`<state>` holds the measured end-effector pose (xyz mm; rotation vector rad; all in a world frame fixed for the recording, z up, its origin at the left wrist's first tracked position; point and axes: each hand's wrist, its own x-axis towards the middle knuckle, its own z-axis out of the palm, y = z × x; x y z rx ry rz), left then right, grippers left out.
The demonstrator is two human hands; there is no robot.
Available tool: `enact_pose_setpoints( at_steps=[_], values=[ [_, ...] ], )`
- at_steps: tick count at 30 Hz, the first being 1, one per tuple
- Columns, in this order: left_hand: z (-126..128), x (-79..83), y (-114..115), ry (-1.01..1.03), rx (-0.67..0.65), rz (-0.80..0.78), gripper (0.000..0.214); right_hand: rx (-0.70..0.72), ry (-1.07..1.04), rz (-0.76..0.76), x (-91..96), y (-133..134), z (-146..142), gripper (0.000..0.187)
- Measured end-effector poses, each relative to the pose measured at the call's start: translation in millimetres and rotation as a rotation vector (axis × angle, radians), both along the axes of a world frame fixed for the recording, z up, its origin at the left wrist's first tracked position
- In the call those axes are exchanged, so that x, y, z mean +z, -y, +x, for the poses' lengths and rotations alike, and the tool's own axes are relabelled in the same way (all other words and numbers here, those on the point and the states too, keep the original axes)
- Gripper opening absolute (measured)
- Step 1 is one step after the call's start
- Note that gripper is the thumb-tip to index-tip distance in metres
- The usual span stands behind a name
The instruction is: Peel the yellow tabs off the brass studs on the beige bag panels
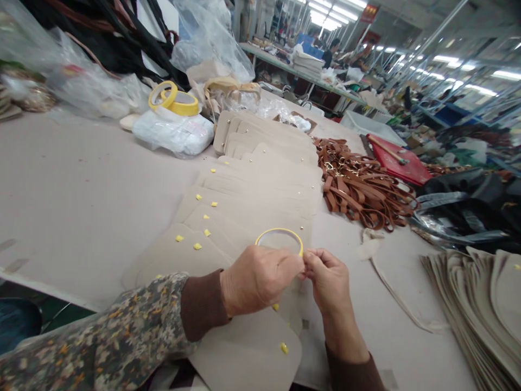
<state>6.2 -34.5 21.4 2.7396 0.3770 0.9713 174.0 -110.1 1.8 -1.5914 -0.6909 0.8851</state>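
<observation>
My left hand [260,274] is closed around a narrow roll of yellow tape [280,232], whose upper rim shows above the fingers. Close against it, my right hand [329,277] pinches at the tape's edge; its fingertips meet those of the left, and what lies between them is too small to make out. Beneath both hands spread overlapping beige panels [252,206]. Small yellow tape pieces [197,246] dot several of them, and metal studs show on the panels farther back. One rounded panel [248,347] lies nearest me, with a yellow piece near its right side.
Two yellow tape rolls [183,103] rest on a plastic-wrapped bundle [175,133] at the back left. Brown straps with metal clasps [358,184] are heaped on the right, near a red board [399,160] with a hammer. Stacked beige pieces [468,315] stand at the right edge.
</observation>
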Motion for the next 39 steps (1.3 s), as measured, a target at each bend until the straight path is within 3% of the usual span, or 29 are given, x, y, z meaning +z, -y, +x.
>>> enact_pose_setpoints(
  at_steps=[4, 8, 16, 23, 29, 32, 35, 39],
  values=[
    [2, -12.8, -10, -0.231, 0.165, 0.009, 0.016, 0.032, 0.060, -0.172, -10.3, 3, 28, 0.036],
    [3, -26.4, -20, -0.403, 0.191, 0.001, 0.010, 0.104, 0.117, -0.237, -16.5, 5, 37, 0.041],
    [1, -26.3, -25, -0.428, 0.121, -0.037, 0.010, 0.264, 0.282, -0.296, -19.8, 7, 37, 0.039],
    [1, -28.5, -26, -0.412, 0.121, -0.050, 0.012, 0.396, 0.712, -0.208, -16.9, 7, 31, 0.026],
    [0, -29.4, -26, -0.406, 0.123, -0.056, 0.012, 0.336, 0.843, -0.232, -13.3, 2, 23, 0.023],
    [0, -28.7, -27, -0.414, 0.125, -0.061, 0.011, 0.219, 0.737, -0.294, -15.7, 8, 24, 0.034],
    [0, -27.5, -27, -0.415, 0.125, -0.063, 0.009, 0.193, 0.578, -0.305, -18.3, 18, 25, 0.033],
    [0, -26.8, -26, -0.421, 0.125, -0.059, 0.008, 0.223, 0.793, -0.192, -21.4, 25, 18, 0.028]
  ],
)
